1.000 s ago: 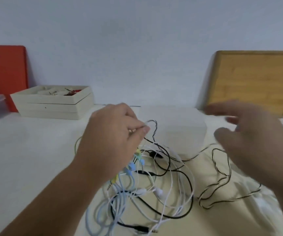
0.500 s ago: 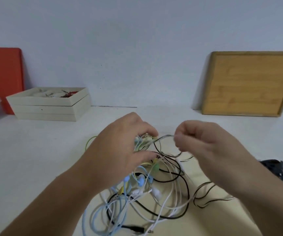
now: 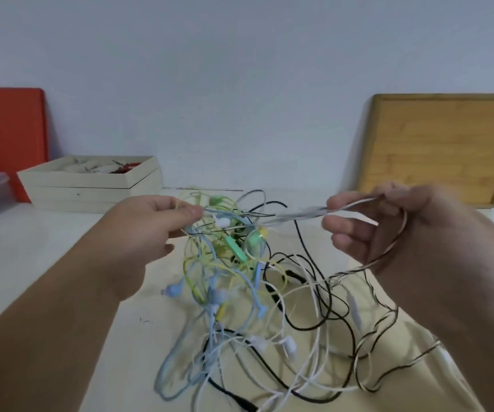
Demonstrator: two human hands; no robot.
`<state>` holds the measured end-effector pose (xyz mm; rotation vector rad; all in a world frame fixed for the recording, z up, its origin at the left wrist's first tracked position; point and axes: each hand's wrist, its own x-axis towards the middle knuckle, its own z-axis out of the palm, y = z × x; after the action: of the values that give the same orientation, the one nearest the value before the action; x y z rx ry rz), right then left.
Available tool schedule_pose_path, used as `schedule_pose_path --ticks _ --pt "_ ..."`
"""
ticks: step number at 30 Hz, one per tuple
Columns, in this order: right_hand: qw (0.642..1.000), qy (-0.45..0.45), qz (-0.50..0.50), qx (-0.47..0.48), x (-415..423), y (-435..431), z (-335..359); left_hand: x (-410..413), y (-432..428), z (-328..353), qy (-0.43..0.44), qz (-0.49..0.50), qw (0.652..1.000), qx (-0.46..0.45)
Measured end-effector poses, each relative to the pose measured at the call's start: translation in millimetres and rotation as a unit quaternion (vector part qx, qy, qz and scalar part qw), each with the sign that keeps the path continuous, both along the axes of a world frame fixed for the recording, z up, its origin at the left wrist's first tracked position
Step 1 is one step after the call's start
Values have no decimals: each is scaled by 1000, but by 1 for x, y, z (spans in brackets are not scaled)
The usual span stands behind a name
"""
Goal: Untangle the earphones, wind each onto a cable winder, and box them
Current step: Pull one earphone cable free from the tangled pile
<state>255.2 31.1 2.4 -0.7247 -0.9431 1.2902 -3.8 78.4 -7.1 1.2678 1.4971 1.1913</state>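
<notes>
Several earphones [image 3: 240,278] in blue, yellow, green, white and black sit knotted in one tangle on the pale table [image 3: 31,263]. Its lower loops lie flat nearest the person and its top is lifted. Left of the tangle's raised top, the left hand [image 3: 150,230] pinches a few blue and yellow strands between thumb and fingers. Right of it, the right hand [image 3: 403,233] pinches a striped cable [image 3: 347,206] stretched sideways from the knot; that stretch is blurred and may be more than one strand. Beyond the tangle to the left stand stacked cream boxes [image 3: 91,185] and a red board [image 3: 8,138]. Beyond it to the right, a wooden tray [image 3: 442,150] leans on the wall.
</notes>
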Motion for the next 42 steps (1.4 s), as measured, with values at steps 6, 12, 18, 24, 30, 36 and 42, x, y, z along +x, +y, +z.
schedule_pose_path --ticks 6,12,18,24,30,36,42 --pt "998 -63 17 -6 -11 1 -4 4 -5 -3 262 52 952 152" --pt "993 -104 50 9 -10 -3 -2 34 -32 7 243 -154 905 314" --pt "988 -119 93 16 -11 -6 -3 54 -33 -8 224 -132 908 329" --pt "986 -127 107 16 -11 -7 -3 53 -33 -8 209 -118 917 319" --pt "983 -169 64 14 -10 -5 -7 55 -36 -2 155 -120 949 248" --pt "973 -124 170 99 -4 -6 -5 49 -22 -6 93 7 985 146" --pt "983 -11 139 120 11 2 -1 31 -8 -7 73 126 983 113"
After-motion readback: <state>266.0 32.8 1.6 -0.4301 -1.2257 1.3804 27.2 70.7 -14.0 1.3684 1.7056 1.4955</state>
